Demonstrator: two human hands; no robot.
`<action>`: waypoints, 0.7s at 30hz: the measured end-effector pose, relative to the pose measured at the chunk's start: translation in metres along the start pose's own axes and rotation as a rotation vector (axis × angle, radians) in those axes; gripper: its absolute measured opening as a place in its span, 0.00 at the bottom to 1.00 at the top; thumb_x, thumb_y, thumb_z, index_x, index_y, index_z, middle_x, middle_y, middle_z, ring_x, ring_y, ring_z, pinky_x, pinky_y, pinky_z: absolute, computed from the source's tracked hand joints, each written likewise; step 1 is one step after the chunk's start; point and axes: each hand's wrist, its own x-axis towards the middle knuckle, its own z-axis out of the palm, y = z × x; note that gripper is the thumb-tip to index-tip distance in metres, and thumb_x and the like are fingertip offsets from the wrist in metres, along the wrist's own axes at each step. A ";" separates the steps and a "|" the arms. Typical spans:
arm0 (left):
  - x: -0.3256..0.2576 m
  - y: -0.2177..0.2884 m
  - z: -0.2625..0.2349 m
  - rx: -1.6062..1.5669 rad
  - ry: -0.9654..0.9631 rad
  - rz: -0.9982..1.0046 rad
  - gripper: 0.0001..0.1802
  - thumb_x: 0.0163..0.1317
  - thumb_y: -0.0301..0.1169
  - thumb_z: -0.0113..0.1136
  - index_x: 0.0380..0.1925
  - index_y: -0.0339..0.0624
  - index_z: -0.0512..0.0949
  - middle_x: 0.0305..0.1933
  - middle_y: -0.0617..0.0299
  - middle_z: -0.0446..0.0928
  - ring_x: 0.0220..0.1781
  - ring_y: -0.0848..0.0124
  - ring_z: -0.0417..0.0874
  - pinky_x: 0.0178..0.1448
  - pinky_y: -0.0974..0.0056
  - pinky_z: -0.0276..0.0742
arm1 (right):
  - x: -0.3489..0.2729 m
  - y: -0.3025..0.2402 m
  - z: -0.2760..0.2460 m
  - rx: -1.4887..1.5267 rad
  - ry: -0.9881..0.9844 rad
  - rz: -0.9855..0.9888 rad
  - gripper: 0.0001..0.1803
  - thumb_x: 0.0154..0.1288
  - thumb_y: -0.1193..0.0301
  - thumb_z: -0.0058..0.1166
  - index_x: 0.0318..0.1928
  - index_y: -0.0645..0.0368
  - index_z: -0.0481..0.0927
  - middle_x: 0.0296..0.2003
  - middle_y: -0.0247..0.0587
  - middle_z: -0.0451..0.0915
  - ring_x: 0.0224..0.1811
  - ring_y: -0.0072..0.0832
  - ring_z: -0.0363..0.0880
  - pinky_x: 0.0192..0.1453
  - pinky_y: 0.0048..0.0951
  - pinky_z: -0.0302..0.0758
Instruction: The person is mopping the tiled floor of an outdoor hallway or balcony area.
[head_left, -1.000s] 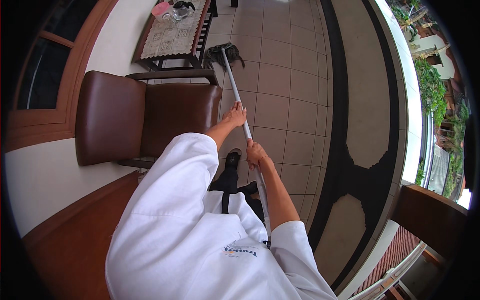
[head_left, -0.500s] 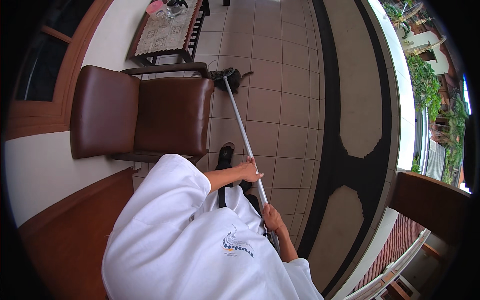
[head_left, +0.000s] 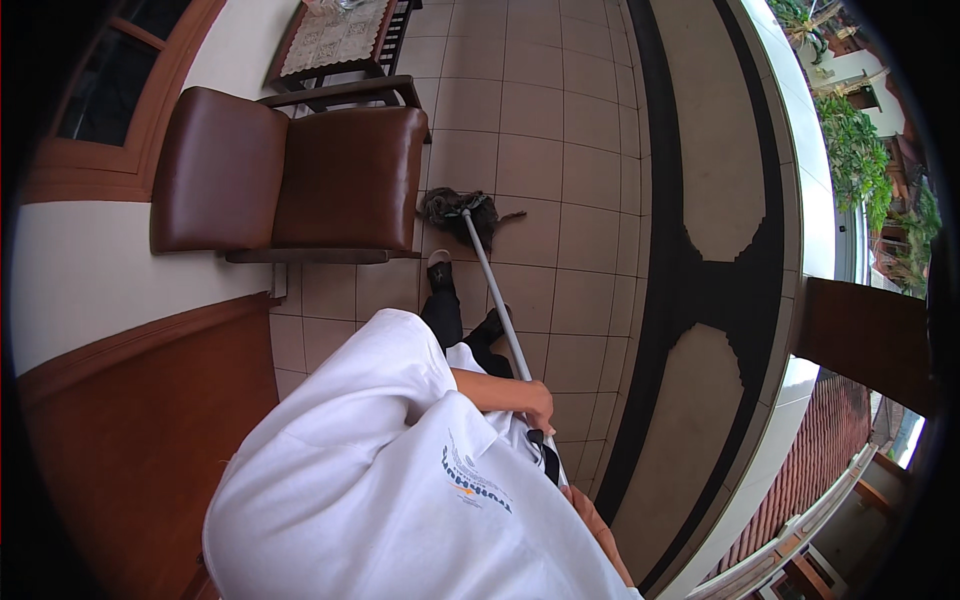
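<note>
Chair: brown leather armchair at left, against the wall, its seat facing the tiled floor.
Mop head: dark grey strands lying on the tiles just beside the chair's front corner.
Mop handle: pale metal pole; long axis runs from the mop head at upper left down to the hands at lower right, head end pointing away from the person.
Left hand: fingers wrapped around the handle.
Right hand: lower on the handle, mostly hidden by the white sleeve; finger state cannot be told.
Railing: balcony edge at right.
</note>
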 end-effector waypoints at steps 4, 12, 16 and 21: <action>-0.003 -0.015 0.010 -0.145 0.000 -0.262 0.39 0.62 0.61 0.28 0.53 0.39 0.72 0.58 0.49 0.69 0.62 0.50 0.65 0.59 0.49 0.65 | 0.054 0.003 0.019 -0.037 0.135 -0.172 0.26 0.69 0.53 0.25 0.40 0.63 0.68 0.36 0.63 0.74 0.43 0.59 0.70 0.47 0.47 0.67; -0.043 -0.136 0.011 -0.238 0.306 -0.572 0.53 0.55 0.70 0.29 0.63 0.28 0.51 0.69 0.39 0.40 0.71 0.45 0.41 0.67 0.51 0.51 | 0.140 -0.109 -0.004 0.025 0.138 -0.144 0.24 0.70 0.53 0.25 0.35 0.61 0.67 0.20 0.45 0.71 0.20 0.36 0.73 0.27 0.36 0.70; -0.024 -0.188 0.009 -0.139 0.078 -0.538 0.51 0.54 0.70 0.28 0.62 0.36 0.57 0.68 0.34 0.43 0.68 0.43 0.51 0.67 0.52 0.52 | 0.144 -0.122 0.003 0.128 0.179 -0.198 0.22 0.70 0.53 0.26 0.30 0.58 0.64 0.13 0.32 0.63 0.05 0.19 0.57 0.07 0.24 0.54; -0.039 -0.187 0.002 -0.221 0.059 -0.399 0.48 0.54 0.69 0.31 0.60 0.41 0.62 0.64 0.34 0.52 0.66 0.44 0.55 0.66 0.53 0.54 | 0.128 -0.144 0.015 0.196 0.106 -0.128 0.23 0.70 0.53 0.26 0.30 0.59 0.65 0.13 0.33 0.63 0.06 0.21 0.60 0.08 0.26 0.58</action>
